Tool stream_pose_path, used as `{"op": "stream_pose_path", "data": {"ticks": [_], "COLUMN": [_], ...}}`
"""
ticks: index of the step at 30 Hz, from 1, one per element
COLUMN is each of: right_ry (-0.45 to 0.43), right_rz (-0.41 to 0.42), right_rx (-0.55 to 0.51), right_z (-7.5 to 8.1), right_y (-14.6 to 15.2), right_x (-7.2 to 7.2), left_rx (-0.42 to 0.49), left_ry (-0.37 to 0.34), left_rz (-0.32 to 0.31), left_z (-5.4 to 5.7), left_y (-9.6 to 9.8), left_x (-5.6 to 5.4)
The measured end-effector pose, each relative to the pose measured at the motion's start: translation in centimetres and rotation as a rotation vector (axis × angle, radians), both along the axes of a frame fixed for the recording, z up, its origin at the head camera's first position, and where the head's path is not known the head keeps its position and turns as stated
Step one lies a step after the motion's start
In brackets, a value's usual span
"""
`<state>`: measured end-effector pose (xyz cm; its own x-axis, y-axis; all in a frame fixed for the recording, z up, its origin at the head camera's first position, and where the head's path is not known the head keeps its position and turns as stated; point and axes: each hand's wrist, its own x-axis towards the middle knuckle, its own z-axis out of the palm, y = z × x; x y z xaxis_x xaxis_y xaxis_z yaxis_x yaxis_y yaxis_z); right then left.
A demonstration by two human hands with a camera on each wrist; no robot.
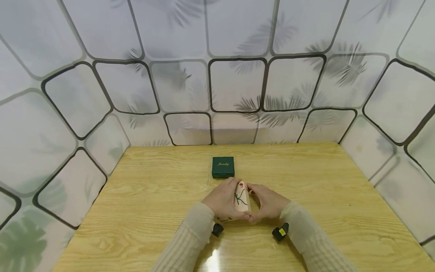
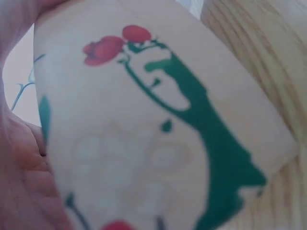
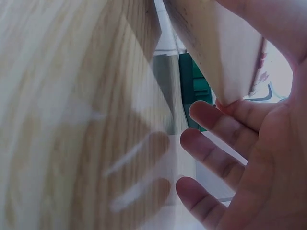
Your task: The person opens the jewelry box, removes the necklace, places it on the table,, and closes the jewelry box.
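Both hands hold a cream box (image 1: 242,197) printed with red flowers and green stems, tilted up off the table. My left hand (image 1: 224,196) grips its left side, thumb toward me and fingers over the far end. The printed face of the box (image 2: 120,100) fills much of the left wrist view. My right hand (image 1: 270,200) pinches the right edge between thumb and index finger. In the right wrist view the other fingers (image 3: 211,153) of that hand are spread apart, off the box. Just beyond the hands lies a small dark green box (image 1: 222,168) with gold lettering reading "Jewelry".
The wooden table (image 1: 153,181) has a glossy top that reflects the fingers. Black wrist cameras (image 1: 280,232) sit below the wrists. Patterned curtain-like walls (image 1: 238,83) enclose the table at the back and both sides.
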<state>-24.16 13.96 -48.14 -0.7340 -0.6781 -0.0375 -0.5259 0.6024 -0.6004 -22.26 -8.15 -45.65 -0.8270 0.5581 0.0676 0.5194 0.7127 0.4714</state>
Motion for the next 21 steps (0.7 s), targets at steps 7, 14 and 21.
{"op": "stream_pose_path", "data": {"ticks": [7, 14, 21], "right_ry": [-0.034, -0.049, -0.043], "right_rz": [-0.029, -0.035, -0.032], "right_rx": [0.019, 0.009, 0.03], "right_z": [-0.42, -0.18, -0.11], "right_y": [0.43, 0.56, 0.54], "right_x": [-0.13, -0.06, -0.13], "left_rx": [0.061, 0.05, 0.061], "left_ry": [-0.013, -0.004, -0.019], "left_rz": [0.023, -0.005, -0.002], "left_z": [0.25, 0.39, 0.42], "left_y": [-0.47, -0.53, -0.72], "left_x": [-0.33, -0.47, -0.29]}}
